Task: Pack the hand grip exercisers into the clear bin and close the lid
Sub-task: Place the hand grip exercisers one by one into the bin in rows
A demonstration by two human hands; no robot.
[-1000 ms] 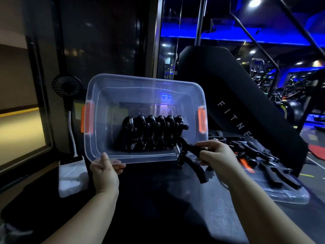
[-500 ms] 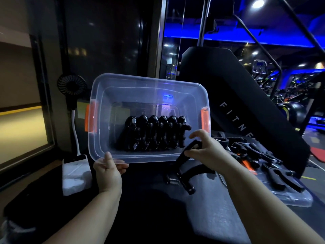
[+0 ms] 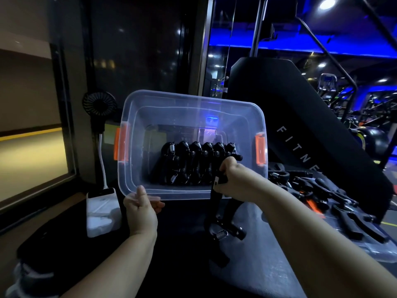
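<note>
One exerciser (image 3: 215, 201) in right hand (image 3: 238, 182), before the bin (image 3: 193, 100)

1. The left grip (image 3: 140, 211) pinches the rim of the tilted clear bin (image 3: 193, 100) at 7 o'clock.
2. The right grip (image 3: 238, 179) holds a black exerciser (image 3: 216, 203) at its 5 o'clock corner.
3. A row of exercisers (image 3: 199, 162) sits inside.
</note>
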